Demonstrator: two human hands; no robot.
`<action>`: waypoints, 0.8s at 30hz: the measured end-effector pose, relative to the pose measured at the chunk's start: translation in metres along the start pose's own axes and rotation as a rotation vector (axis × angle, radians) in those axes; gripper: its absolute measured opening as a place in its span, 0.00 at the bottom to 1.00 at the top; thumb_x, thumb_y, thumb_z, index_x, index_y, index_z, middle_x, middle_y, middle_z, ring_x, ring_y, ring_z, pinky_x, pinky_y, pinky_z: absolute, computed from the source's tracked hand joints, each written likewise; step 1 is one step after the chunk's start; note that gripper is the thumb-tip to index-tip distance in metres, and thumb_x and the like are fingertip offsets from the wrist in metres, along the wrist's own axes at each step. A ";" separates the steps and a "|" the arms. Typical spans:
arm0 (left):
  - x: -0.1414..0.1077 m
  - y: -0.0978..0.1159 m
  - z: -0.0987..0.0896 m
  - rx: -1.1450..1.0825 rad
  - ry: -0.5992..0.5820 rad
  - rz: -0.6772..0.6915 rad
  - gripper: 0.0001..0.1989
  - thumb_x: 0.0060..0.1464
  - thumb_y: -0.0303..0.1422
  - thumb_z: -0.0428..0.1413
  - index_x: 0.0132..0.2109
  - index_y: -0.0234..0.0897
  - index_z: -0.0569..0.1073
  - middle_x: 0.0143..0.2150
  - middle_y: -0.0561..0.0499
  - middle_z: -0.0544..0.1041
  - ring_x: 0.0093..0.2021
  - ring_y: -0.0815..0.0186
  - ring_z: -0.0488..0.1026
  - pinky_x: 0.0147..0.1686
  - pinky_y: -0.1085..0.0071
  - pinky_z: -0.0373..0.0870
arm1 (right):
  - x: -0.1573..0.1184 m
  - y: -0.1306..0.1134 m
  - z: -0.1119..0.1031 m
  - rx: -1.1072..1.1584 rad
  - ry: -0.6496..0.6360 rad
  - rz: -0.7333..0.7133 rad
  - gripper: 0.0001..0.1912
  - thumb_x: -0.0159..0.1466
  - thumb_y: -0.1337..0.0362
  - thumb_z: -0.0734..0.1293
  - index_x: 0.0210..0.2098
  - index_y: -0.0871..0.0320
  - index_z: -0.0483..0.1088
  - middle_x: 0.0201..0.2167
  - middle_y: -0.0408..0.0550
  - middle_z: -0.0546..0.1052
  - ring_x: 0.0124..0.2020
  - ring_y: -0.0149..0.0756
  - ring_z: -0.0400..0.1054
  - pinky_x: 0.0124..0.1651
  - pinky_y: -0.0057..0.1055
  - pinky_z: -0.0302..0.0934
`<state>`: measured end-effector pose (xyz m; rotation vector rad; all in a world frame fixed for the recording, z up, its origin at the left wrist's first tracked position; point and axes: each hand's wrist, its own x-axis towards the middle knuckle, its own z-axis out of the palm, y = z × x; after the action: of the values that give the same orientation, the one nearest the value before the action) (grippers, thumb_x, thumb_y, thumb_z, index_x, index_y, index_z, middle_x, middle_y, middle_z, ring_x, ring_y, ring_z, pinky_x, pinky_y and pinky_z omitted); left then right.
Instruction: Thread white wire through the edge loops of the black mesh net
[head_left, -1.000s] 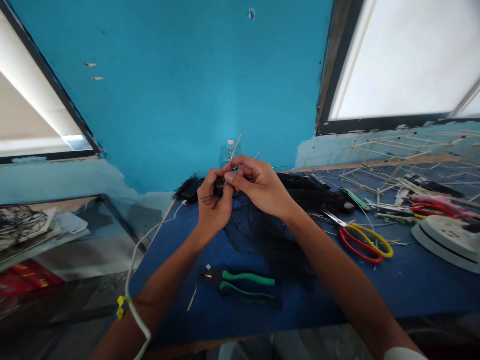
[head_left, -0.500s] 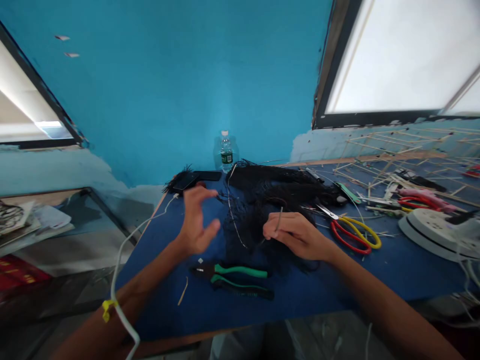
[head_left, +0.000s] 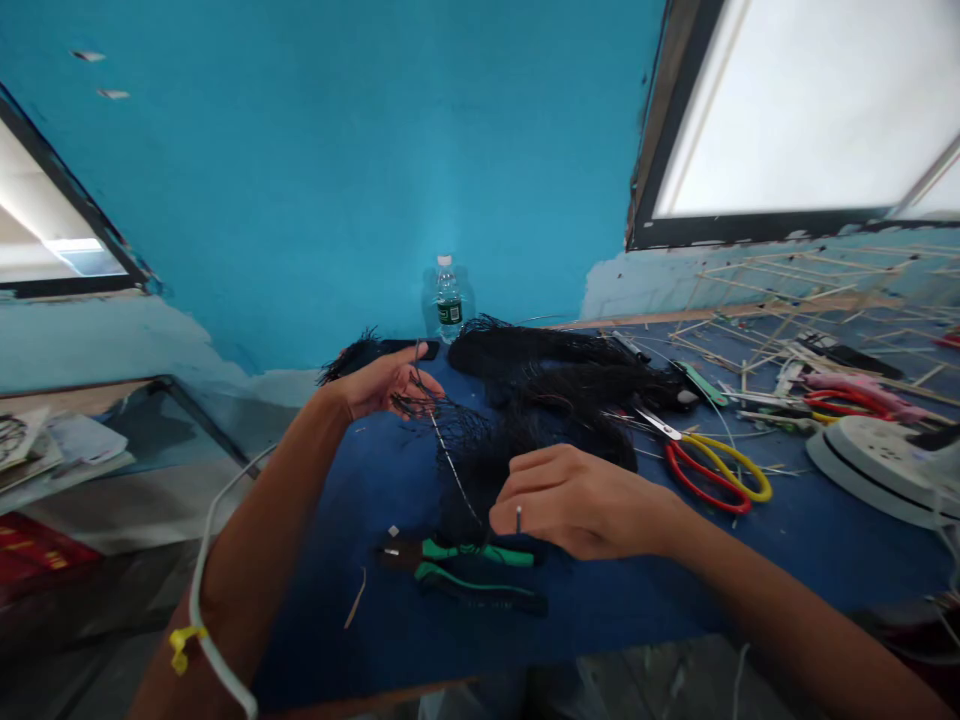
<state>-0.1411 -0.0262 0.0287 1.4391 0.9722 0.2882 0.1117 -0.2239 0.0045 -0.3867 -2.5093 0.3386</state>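
Note:
My left hand [head_left: 394, 385] is closed around the upper end of a thin pale wire [head_left: 454, 465], and black strands hang about its fingers. The wire slants down from there toward my right hand [head_left: 577, 500], which is curled shut low over the table. A short end of a thin metal rod [head_left: 518, 519] pokes out between the right fingers; the rest of it is hidden in the grip. Behind both hands lies a heap of black fibres [head_left: 540, 360]. Green-handled pliers [head_left: 472, 570] rest just below, near the right fingertips.
Scissors with red and yellow handles [head_left: 720, 470] lie right of my right hand. Farther right stand a white round device [head_left: 870, 460] and thin stick frames [head_left: 810, 285]. A water bottle [head_left: 448, 300] is against the wall. A white cable [head_left: 202, 570] crosses my left forearm.
My left hand has gone from spread and empty to gripping the wire, farther back. The right hand has come down and closer to the pliers. The wire is now lifted at its upper end.

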 end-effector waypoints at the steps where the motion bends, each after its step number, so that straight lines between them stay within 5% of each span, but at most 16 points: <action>1: -0.003 0.001 -0.003 0.045 0.007 0.006 0.32 0.48 0.61 0.62 0.38 0.32 0.84 0.34 0.37 0.83 0.29 0.59 0.79 0.26 0.71 0.73 | 0.004 -0.002 -0.002 -0.051 -0.024 -0.015 0.15 0.77 0.65 0.54 0.45 0.62 0.71 0.40 0.52 0.80 0.36 0.33 0.66 0.43 0.30 0.60; 5: -0.019 0.009 -0.008 0.159 0.023 0.146 0.25 0.49 0.54 0.65 0.37 0.34 0.84 0.33 0.39 0.83 0.29 0.61 0.79 0.24 0.74 0.72 | 0.016 -0.009 -0.010 -0.246 -0.130 -0.022 0.16 0.77 0.65 0.53 0.47 0.61 0.71 0.37 0.49 0.78 0.33 0.35 0.62 0.40 0.33 0.56; 10: -0.034 0.021 -0.006 0.094 -0.022 0.123 0.39 0.56 0.65 0.50 0.37 0.32 0.85 0.35 0.35 0.83 0.30 0.60 0.79 0.27 0.71 0.75 | 0.038 -0.017 -0.019 -0.379 -0.261 -0.086 0.12 0.75 0.70 0.57 0.46 0.61 0.72 0.33 0.46 0.74 0.32 0.35 0.59 0.42 0.34 0.55; 12: -0.035 0.020 -0.005 0.114 -0.029 0.094 0.39 0.53 0.66 0.51 0.35 0.32 0.85 0.34 0.35 0.83 0.28 0.59 0.79 0.25 0.70 0.74 | 0.046 -0.018 -0.016 -0.408 -0.278 -0.109 0.10 0.74 0.70 0.59 0.46 0.60 0.72 0.32 0.44 0.73 0.32 0.34 0.58 0.42 0.34 0.55; 17: -0.032 0.008 -0.015 0.413 -0.098 0.113 0.18 0.44 0.49 0.68 0.31 0.38 0.84 0.29 0.45 0.80 0.26 0.64 0.75 0.23 0.75 0.69 | 0.047 -0.017 0.005 -0.400 -0.311 -0.133 0.07 0.73 0.69 0.62 0.45 0.59 0.72 0.32 0.42 0.72 0.33 0.35 0.59 0.39 0.35 0.54; 24: -0.027 0.006 -0.022 0.665 -0.273 0.144 0.08 0.47 0.39 0.65 0.27 0.41 0.84 0.22 0.49 0.77 0.21 0.66 0.69 0.23 0.72 0.66 | 0.038 -0.020 0.020 -0.384 -0.300 -0.110 0.09 0.74 0.69 0.60 0.44 0.59 0.72 0.31 0.43 0.72 0.33 0.36 0.59 0.34 0.37 0.52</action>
<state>-0.1706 -0.0283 0.0481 2.0939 0.7684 -0.1487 0.0662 -0.2325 0.0135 -0.3650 -2.8801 -0.1456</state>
